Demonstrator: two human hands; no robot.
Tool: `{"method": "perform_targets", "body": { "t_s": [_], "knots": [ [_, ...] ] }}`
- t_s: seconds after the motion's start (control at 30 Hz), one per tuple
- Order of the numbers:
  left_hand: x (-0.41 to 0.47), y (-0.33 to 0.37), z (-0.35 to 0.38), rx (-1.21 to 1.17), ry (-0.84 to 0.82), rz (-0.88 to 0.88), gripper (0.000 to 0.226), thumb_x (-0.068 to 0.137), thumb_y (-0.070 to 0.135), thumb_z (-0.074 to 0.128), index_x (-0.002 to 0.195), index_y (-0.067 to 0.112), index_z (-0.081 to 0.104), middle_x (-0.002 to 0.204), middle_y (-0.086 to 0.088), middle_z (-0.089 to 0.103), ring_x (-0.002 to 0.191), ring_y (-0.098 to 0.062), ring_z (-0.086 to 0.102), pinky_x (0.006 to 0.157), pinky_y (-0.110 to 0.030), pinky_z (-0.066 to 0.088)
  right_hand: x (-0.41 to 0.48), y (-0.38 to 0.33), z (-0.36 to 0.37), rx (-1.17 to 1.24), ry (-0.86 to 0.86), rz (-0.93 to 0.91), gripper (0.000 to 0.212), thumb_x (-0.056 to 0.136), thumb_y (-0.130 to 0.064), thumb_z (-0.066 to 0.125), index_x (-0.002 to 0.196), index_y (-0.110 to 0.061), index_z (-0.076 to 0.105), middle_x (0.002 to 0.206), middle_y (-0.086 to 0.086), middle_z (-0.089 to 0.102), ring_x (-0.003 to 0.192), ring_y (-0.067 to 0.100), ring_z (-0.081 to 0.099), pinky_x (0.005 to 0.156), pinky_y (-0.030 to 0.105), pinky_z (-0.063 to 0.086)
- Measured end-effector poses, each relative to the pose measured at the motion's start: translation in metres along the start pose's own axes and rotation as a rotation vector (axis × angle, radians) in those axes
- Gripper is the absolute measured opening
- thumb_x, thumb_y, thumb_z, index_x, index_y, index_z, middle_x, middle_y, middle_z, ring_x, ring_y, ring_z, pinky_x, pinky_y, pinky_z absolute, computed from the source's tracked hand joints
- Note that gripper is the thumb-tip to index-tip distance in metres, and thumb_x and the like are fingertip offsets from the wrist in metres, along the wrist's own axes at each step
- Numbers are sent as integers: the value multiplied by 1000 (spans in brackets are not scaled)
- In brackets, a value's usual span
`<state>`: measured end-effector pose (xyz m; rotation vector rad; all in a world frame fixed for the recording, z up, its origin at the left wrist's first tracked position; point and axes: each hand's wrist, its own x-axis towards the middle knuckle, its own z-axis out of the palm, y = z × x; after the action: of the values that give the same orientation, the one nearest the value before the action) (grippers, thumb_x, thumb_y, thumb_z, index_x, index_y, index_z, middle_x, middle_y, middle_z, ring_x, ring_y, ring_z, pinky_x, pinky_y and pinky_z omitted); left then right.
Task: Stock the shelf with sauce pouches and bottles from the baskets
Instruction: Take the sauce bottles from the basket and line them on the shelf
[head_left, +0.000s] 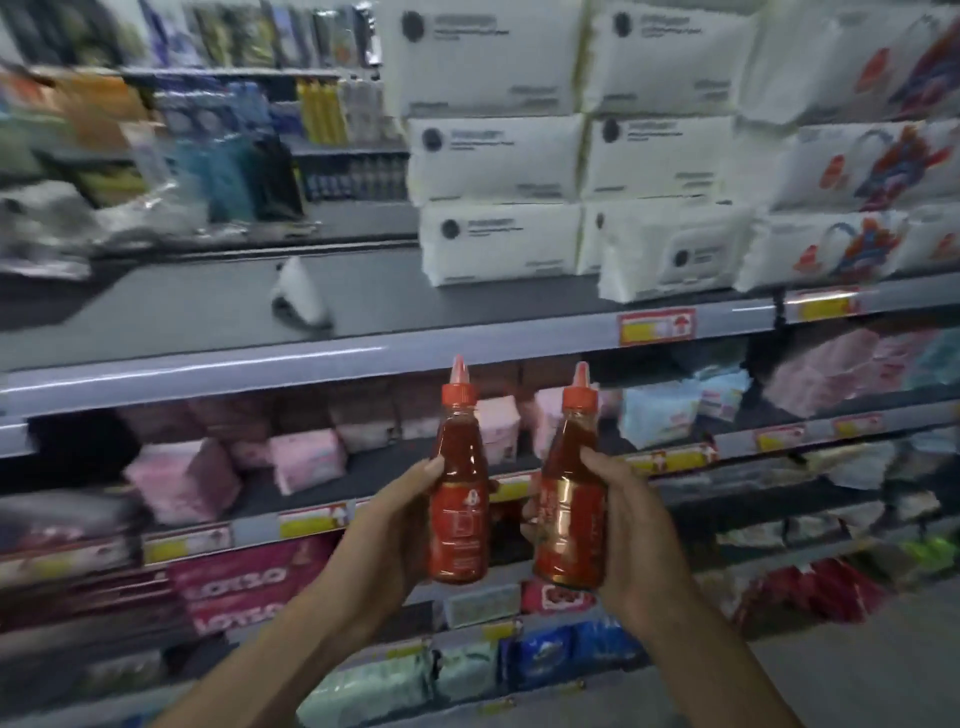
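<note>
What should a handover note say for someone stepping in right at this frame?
Left hand: holds the left bottle, upright.
Right hand: holds the right bottle, tilted slightly.
Both bottles are raised in front of the shelves, below the grey shelf, whose left part is bare beside the white packs.
Done: two bottles picked up.
Left: set both on a shelf. Baskets are out of view, so remaining stock can't be judged.

One camera only, worn on the person's head. It faces forward and slightly down at the shelf (311, 364), close in, with both forearms rising from the bottom edge.
</note>
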<state>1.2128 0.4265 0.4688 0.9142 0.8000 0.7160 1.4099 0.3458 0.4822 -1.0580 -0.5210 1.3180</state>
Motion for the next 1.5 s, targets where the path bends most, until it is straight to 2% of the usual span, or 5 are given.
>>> {"method": "perform_targets", "body": {
  "t_s": [0.17,0.47,0.77,1.17,1.5],
  "knots": [
    [-69,54,-126,39,98,174,57,73,46,84,121,17,72,121,-17,73,106,-31,72,90,-45,60,23,58,142,-115,-250,33,54,51,-46,97,90,-15,75,80,16,68,63,25,65,57,34,56],
    [-169,129,-325,36,370,408,36,91,31,76,122,23,62,102,-11,74,90,-26,74,77,-38,59,34,155,390,-293,-487,32,42,74,-32,79,107,-9,67,93,17,76,73,25,73,66,37,61],
    [-219,215,-467,-17,509,477,62,91,53,64,128,4,62,96,-15,70,85,-26,68,76,-35,60,56,222,564,-260,-653,36,32,83,-21,75,104,-1,64,91,17,74,75,26,72,69,38,60],
    [-198,304,-599,49,642,562,50,98,39,55,133,3,54,111,-16,65,98,-29,65,82,-35,58,149,266,704,-313,-511,-298,20,87,-28,79,100,-20,67,89,8,75,87,26,76,86,50,61],
    [-163,349,-667,93,531,586,31,99,35,58,124,18,68,121,-8,72,118,-31,66,113,-54,44,199,280,743,-499,-241,-555,27,84,-31,83,93,-19,61,84,4,66,77,11,66,73,26,53]
  ]
}}
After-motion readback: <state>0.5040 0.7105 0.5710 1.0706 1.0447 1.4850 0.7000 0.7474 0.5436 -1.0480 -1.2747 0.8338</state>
